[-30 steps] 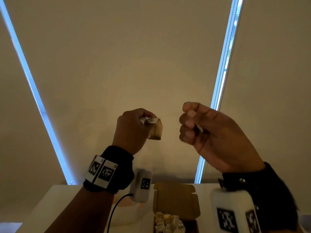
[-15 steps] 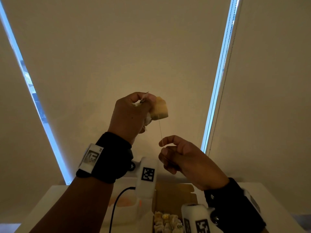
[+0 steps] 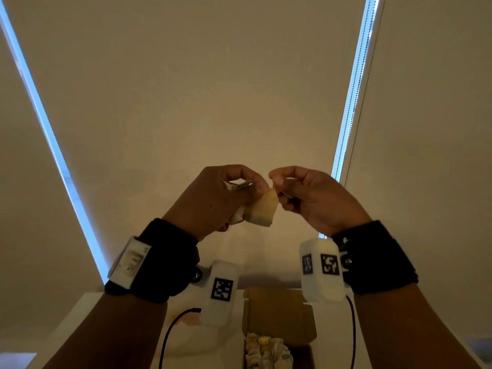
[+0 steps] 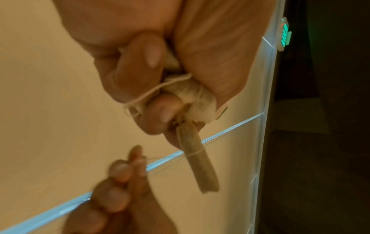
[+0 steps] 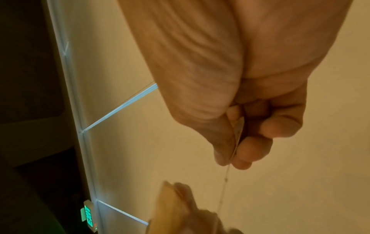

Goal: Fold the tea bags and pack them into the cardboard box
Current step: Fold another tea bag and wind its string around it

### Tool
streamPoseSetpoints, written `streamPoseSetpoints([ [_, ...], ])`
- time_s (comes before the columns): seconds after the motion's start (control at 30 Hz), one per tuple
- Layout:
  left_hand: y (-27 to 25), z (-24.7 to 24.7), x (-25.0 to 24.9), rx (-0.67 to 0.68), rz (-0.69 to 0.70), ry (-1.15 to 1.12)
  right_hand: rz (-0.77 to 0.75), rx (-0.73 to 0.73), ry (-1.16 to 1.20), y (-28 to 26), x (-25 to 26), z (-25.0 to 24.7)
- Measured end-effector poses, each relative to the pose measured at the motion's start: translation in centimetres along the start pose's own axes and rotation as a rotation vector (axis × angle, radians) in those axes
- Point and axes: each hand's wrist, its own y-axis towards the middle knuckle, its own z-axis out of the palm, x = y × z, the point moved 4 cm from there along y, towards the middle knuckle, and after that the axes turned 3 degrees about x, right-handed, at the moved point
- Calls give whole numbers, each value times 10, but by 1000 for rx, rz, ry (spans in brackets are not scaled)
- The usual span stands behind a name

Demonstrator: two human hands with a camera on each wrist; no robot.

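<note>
Left hand (image 3: 221,198): up in the air above the table, fingers curled tight around a tea bag (image 3: 262,213). There's more crumpled bag stuff and a bit of paper bunched inside the fist, you can see it poking out in the left wrist view.

Tea bag: hanging out of the left hand's grip, tan, flattish, tilted. In the left wrist view a loop of string (image 4: 160,90) goes over the fingers and another turn of it crosses the bag's middle.

Right hand (image 3: 314,198): right next to the left one, fingers curled, thumb and forefinger pinching the string and what looks like its little paper tag (image 5: 238,131). String runs from that pinch down toward the bag.

Box (image 3: 279,312): brown cardboard, open, lid flap standing up at the back, sitting on the white table (image 3: 80,315) below the hands.

Packed bags (image 3: 266,350): a bunch of folded ones sitting in rows inside the box.

Wrist gear: black straps with white camera blocks, a black cable (image 3: 170,331) trailing from the left one.

Background: beige roller blinds (image 3: 199,89) with bright light strips at the edges.
</note>
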Motion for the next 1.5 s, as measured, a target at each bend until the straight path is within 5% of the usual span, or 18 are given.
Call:
streamPoseSetpoints([
  [0.37, 6, -1, 16, -179, -9, 319, 19, -3, -62, -6, 32, 12],
  [0.6, 3, 0, 1, -278, 3, -6, 32, -39, 148, -23, 25, 33],
  [1.0, 5, -1, 3, -209, -49, -196, -45, -226, -379, -24, 25, 24],
  [1.07, 4, -1, 7, -188, -95, -275, -30, -222, -283, -23, 21, 23],
  [1.27, 4, -4, 18, -178, -115, -343, -66, -130, 518, -26, 19, 25],
  [1.5, 2, -3, 11, -238, 38, -18, 17, -45, 331, -29, 19, 38],
])
